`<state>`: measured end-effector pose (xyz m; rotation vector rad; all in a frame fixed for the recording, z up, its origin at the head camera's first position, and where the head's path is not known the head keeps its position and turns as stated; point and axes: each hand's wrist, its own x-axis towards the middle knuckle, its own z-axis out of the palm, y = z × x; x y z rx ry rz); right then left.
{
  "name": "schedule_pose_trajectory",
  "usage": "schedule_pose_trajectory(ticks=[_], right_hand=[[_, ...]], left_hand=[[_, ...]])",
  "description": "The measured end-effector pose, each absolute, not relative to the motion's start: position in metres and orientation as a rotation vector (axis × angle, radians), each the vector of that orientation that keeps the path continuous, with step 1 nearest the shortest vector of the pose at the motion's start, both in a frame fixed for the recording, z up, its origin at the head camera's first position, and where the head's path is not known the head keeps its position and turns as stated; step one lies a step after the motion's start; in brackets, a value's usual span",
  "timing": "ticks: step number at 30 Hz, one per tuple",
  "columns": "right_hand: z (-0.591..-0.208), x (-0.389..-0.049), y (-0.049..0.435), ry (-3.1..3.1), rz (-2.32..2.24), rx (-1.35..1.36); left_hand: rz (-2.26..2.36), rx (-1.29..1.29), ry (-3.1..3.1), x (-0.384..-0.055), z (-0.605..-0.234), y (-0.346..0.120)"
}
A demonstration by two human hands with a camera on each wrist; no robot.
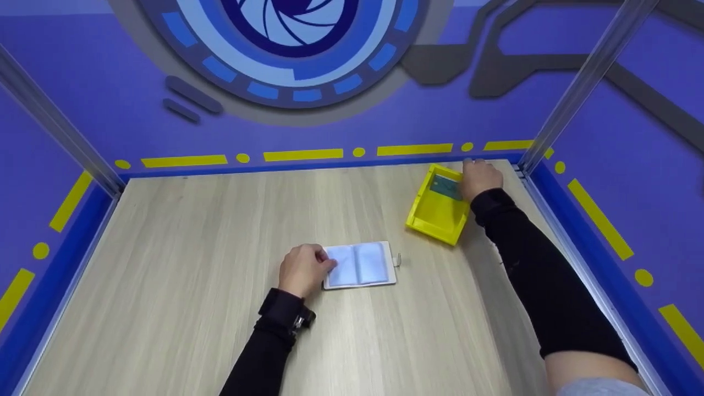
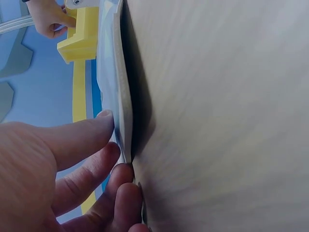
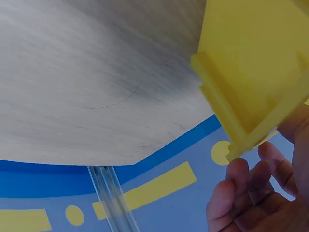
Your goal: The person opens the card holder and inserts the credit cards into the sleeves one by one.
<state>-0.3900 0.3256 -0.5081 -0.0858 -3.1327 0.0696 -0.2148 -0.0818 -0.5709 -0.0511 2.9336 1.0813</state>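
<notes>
So, the wallet [image 1: 375,267] lay open, strap [image 1: 397,260] undone, about midway between the worktop's [image 1: 192,247] left and right edges, left hand [image 1: 303,269] pinching its left side. Right hand [image 1: 482,179] gripped the wall of the yellow box [image 1: 440,214] near the far right corner, green card [image 1: 446,187] inside. My read: early, opening done, card not yet out, wallet not yet closed; couldn't tell pocket contents.

Open-topped rectangular plastic box [image 1: 432,228] is plain yellow; flat piece [image 1: 446,187] inside it, dark green. Opened rectangular booklet [image 1: 371,264]: white border, pale blue panels. Wooden table [image 1: 220,236]: pale beige, streaked grain. Back wall [image 1: 352,132]: violet-blue, yellow dashes and dots.
</notes>
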Motion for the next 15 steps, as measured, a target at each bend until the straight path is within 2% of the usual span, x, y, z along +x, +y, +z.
schedule_pose_trajectory(ticks=[8, 15], right_hand=[[-0.516, -0.391, 0.33, -3.122, 0.162, -0.076], [-0.505, -0.392, 0.329, -3.071, 0.131, -0.033]], left_hand=[[1.091, -0.052, 2.914, -0.214, -0.57, -0.084], [1.089, -0.044, 2.907, -0.215, -0.568, -0.084]])
